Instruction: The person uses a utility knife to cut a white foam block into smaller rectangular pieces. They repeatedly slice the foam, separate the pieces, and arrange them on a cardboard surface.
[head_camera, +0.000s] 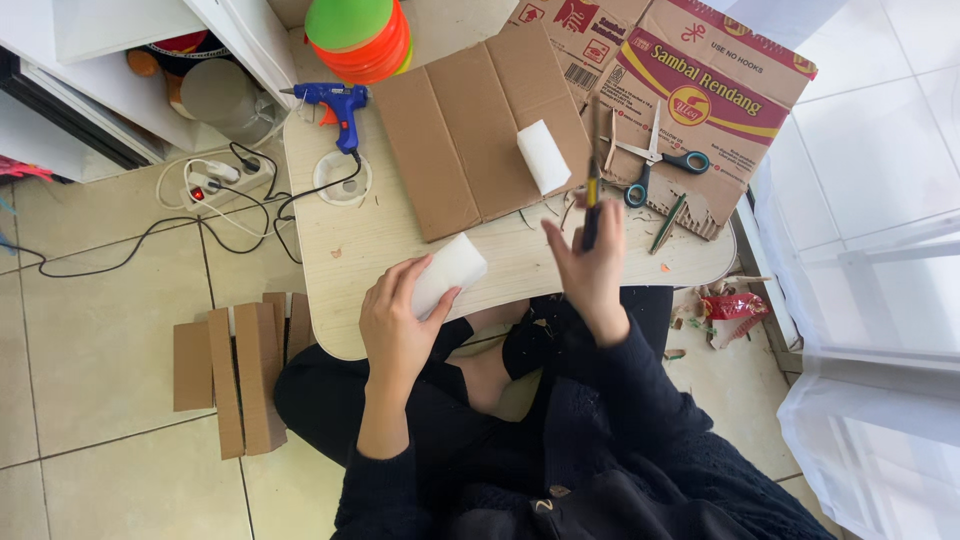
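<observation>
Head view: person sits cross-legged at a low light-wood counter (380, 230). Left hand (395, 315) is closed around one end of a white foam block (447, 272) at the counter's near edge, the block's other end pointing up and away over the counter. Right hand (590, 255) is raised above the near edge, fingers wrapped around a thin dark pen-like tool (592, 205) held upright; can't tell exactly what kind. A second white foam block (542, 156) lies on a flat brown cardboard sheet (450, 130) mid-counter. Scissors with teal handles (655, 160) rest on a printed cardboard box flap (700, 90) at the counter's far right corner. Blue glue gun (335, 105) sits by the far left edge, its black cord running off to a power strip (215, 180) on the tiled floor. Cut cardboard strips (240, 365) lie on the floor left of the counter. Stacked orange and green cones (358, 35) sit at the far edge.
</observation>
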